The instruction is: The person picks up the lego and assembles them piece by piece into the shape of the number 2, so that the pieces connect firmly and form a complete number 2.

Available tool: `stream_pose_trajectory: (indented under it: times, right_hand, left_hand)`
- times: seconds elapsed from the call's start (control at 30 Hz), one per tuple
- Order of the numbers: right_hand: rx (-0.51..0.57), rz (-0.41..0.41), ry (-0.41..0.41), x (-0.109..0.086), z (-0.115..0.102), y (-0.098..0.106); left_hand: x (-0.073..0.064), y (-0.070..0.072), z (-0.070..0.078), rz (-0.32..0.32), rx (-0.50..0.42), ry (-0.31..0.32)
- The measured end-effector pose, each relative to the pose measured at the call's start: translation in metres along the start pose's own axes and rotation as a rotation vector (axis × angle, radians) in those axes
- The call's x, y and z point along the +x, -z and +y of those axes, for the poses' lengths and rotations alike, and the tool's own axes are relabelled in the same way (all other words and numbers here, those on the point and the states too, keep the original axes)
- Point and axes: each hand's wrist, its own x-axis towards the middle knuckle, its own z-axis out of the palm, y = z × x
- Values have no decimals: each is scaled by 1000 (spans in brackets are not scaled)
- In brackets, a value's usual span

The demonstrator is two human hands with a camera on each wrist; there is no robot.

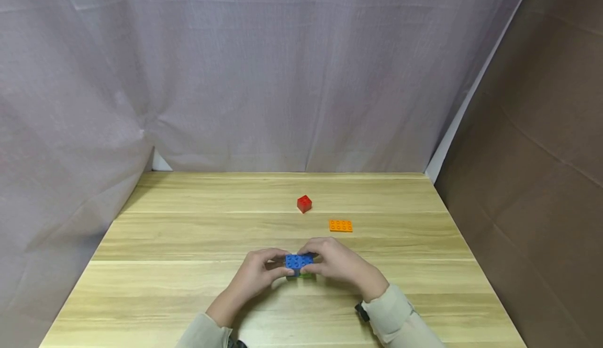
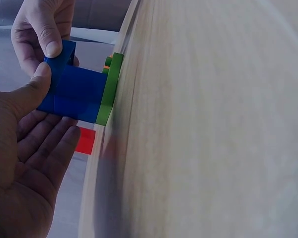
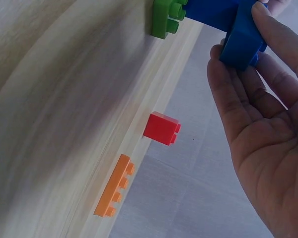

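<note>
Near the front middle of the table, both hands are on a small stack of toy building bricks. At its base lies a green plate brick [image 2: 110, 91], some of its studs bare in the right wrist view. A blue brick [image 2: 81, 91] stands on that plate. Across the top lies a longer blue brick [image 1: 298, 260], one end jutting out over the green studs. My left hand [image 1: 260, 272] holds the stack's left side between thumb and fingers. The right hand [image 1: 336, 260] pinches the jutting end of the top blue brick, thumb at the near side and fingers at the far side.
A red square brick [image 1: 304, 204] sits farther back on the wooden table [image 1: 188, 285]. To its right and nearer lies a flat orange plate brick [image 1: 341, 226], studs up. Grey cloth [image 1: 282, 76] hangs behind the table, with a brown cloth [image 1: 532, 154] along the right.
</note>
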Motion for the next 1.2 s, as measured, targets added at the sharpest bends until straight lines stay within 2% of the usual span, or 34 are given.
stream_pose_trajectory:
  times: [0.4,1.2]
  right_hand:
    - [23,9,13,-1,1,-1]
    - [-13,27,25,-3,4,-1]
  left_hand:
    - [-1,1,3,6,25,3]
    - [1,1,1,0,77,-3]
